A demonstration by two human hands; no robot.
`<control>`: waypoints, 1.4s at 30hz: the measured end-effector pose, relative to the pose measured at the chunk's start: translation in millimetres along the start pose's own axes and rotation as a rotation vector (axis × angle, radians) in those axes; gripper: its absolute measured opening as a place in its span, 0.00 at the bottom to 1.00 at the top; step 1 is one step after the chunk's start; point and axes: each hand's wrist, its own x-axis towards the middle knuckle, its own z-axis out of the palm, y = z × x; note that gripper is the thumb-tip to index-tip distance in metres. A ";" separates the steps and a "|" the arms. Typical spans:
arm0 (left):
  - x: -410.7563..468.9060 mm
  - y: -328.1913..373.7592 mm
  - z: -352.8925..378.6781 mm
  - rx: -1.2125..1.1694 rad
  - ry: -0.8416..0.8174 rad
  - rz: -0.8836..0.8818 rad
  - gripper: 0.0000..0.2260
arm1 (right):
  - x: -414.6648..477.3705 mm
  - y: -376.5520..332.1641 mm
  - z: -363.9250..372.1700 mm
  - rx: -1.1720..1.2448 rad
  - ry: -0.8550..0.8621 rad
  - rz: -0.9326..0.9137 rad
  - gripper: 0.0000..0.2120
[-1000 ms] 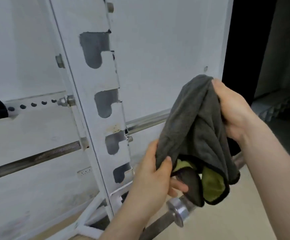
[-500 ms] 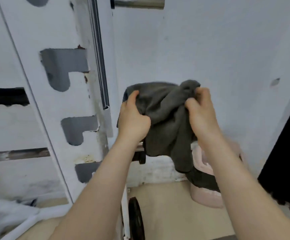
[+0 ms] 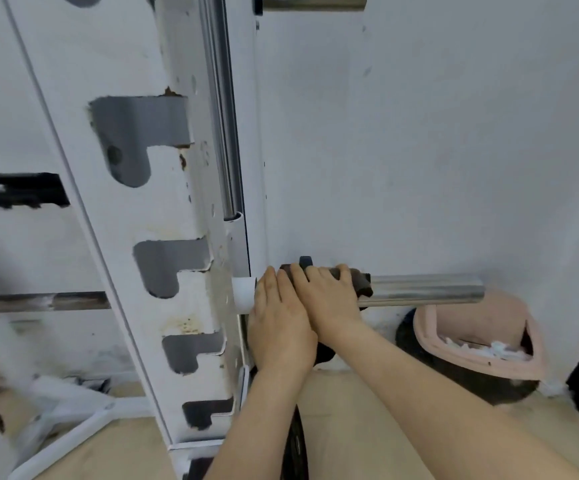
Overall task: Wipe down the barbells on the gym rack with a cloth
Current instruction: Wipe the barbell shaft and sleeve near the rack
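**Two hands clamped on the cloth at the collar**

Both hands sit side by side on the barbell [image 3: 426,292], which lies level across the rack upright [image 3: 163,216], its bright sleeve running out to the right. My right hand [image 3: 331,299] has its fingers curled over the top of the bar with the dark cloth [image 3: 362,284] wrapped under them. A bunch of the cloth shows just right of the knuckles. My left hand [image 3: 279,327] touches it on the left, partly tucked beneath it, fingers hooked over the bar next to the white collar [image 3: 244,294]. A dark fold hanging below the palms tells me this hand grips cloth too, though I cannot see the fabric under it.

I judge the wipe of this sleeve to be at its start, since the whole polished length to the right is bare of cloth. The bar is stiff, heavy, smooth steel, so it should stay put in its notch while the cloth slides along it. The cloth is soft and limp and will bunch or slip off unless it is kept wrapped round the tube. The best hold is the present one — palm over the top, fabric all round.

A pink bin [image 3: 471,337] stands by the far wall, below the sleeve's right end. Another bar end [image 3: 312,1] juts out high above.
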 end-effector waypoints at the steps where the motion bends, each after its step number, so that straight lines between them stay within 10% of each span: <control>1: -0.1 -1.6 2.2 0.026 0.010 0.011 0.36 | 0.7 -1.0 6.4 -0.011 0.105 -0.002 0.17; 5: -0.6 -10.1 11.8 0.097 -0.013 0.058 0.37 | 6.4 8.2 3.2 -0.025 0.159 -0.102 0.11; 12: -7.9 -26.5 25.6 0.179 0.040 0.150 0.39 | 68.1 49.2 -47.3 0.247 -0.874 -0.066 0.35; 17: 5.5 -6.9 0.3 0.044 0.080 0.060 0.31 | 47.8 6.3 -32.7 0.044 -0.401 -0.181 0.11; 29: 22.1 -1.4 24.3 0.277 0.049 0.134 0.31 | -23.0 115.7 17.5 0.007 0.200 -0.052 0.21; 33: 19.1 -6.2 21.3 0.259 0.041 0.181 0.30 | -35.9 149.2 10.2 -0.042 0.025 0.118 0.17; 38: 13.4 -13.0 11.9 0.120 0.017 0.200 0.33 | 10.6 133.2 -30.0 0.080 -0.629 0.065 0.20; 42: 11.3 -7.9 10.9 -0.010 0.037 0.135 0.34 | 46.5 42.1 -32.7 0.205 -0.637 -0.144 0.14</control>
